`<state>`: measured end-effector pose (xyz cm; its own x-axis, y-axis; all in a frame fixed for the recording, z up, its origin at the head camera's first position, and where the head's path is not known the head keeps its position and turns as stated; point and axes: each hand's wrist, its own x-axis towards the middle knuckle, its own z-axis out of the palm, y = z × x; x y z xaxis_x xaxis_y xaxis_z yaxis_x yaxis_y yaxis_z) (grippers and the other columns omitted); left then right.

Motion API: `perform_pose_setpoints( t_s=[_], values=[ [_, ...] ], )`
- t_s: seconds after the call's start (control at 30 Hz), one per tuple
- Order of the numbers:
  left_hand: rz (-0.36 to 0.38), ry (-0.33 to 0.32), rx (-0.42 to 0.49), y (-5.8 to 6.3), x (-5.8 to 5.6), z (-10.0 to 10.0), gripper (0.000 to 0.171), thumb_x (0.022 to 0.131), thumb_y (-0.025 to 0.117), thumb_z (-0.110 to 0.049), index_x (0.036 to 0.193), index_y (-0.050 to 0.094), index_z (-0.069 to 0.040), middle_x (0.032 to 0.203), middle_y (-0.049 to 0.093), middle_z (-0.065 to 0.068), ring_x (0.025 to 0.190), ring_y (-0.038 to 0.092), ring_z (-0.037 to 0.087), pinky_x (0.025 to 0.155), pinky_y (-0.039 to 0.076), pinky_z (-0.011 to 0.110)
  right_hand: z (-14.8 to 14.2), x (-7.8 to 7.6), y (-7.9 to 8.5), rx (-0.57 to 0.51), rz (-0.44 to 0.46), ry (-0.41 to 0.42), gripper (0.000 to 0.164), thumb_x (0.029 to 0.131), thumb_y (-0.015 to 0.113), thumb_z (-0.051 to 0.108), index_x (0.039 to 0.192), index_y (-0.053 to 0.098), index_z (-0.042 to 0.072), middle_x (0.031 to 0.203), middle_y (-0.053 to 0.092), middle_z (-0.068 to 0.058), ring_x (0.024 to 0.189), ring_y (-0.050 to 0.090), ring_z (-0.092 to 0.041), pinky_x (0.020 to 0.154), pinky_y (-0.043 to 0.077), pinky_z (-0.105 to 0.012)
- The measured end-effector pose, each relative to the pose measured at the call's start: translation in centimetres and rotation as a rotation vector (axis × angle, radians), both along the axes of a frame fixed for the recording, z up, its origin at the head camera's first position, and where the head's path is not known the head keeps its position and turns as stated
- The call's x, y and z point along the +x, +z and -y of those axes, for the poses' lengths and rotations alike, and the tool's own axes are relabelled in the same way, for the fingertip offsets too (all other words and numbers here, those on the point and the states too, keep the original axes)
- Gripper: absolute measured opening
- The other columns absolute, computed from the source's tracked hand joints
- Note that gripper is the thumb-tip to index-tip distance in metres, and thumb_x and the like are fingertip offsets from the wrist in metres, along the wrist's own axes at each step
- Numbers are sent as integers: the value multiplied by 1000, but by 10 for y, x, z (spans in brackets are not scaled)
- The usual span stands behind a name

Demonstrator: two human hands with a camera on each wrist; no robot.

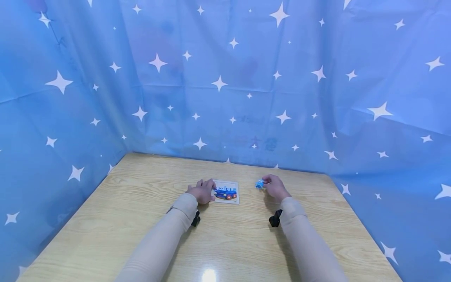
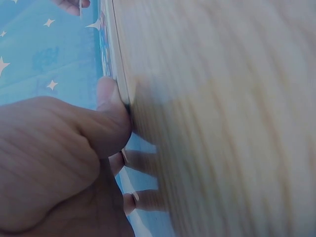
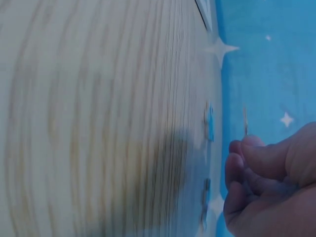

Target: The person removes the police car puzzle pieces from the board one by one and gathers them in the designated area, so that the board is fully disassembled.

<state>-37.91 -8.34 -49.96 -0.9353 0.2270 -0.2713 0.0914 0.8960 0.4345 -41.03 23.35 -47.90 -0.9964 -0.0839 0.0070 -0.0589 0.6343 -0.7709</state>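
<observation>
A picture puzzle board [image 1: 226, 192] with a blue vehicle on it and a pale frame lies flat on the table. My left hand [image 1: 202, 191] rests along its left side; in the left wrist view the thumb [image 2: 111, 116] lies against the board's edge and other fingertips reach down to the tabletop. To the right of the board, my right hand [image 1: 276, 187] pinches a thin flat puzzle piece [image 3: 245, 121] between thumb and fingertips, seen edge-on in the right wrist view and raised above the table. Its picture face is hidden there.
Small blue puzzle pieces [image 3: 210, 123] lie on the wooden table [image 1: 141, 235] near the right hand. A blue curtain with white stars [image 1: 218, 117] hangs behind the table and along both sides. Each wrist carries a black camera [image 1: 275, 218].
</observation>
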Motion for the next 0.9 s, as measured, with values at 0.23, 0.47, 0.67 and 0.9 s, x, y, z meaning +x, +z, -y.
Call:
perform_pose_setpoints(
  t_s=[0.23, 0.47, 0.67, 0.9],
  values=[
    [0, 6, 6, 2, 1, 2, 28, 102, 61, -34, 126, 46, -30, 161, 34, 4, 155, 10, 33, 116, 9, 68, -16, 0, 3, 24, 9, 1, 31, 100, 50, -8, 130, 55, -11, 118, 59, -25, 109, 57, -36, 84, 49, -38],
    [12, 10, 6, 3, 1, 3, 29, 102, 60, -35, 127, 46, -30, 163, 31, 3, 155, 7, 32, 117, 6, 68, -32, -4, 1, 23, 25, -21, 36, 98, 46, -11, 133, 54, -10, 120, 58, -24, 110, 56, -34, 79, 49, -31],
    [24, -1, 2, 1, -1, 3, 31, 103, 58, -34, 131, 45, -29, 166, 25, 2, 156, 5, 31, 118, 4, 67, -45, -2, 4, 14, 29, -17, 38, 97, 44, -12, 135, 51, -13, 120, 56, -26, 109, 56, -35, 75, 49, -30],
    [17, 2, 5, 3, 2, 1, 31, 104, 58, -34, 132, 46, -29, 166, 26, 1, 156, 5, 30, 118, 4, 68, -61, -1, 8, 28, 45, -22, 38, 99, 46, -9, 137, 49, -13, 123, 55, -28, 110, 55, -37, 77, 49, -31]
  ],
)
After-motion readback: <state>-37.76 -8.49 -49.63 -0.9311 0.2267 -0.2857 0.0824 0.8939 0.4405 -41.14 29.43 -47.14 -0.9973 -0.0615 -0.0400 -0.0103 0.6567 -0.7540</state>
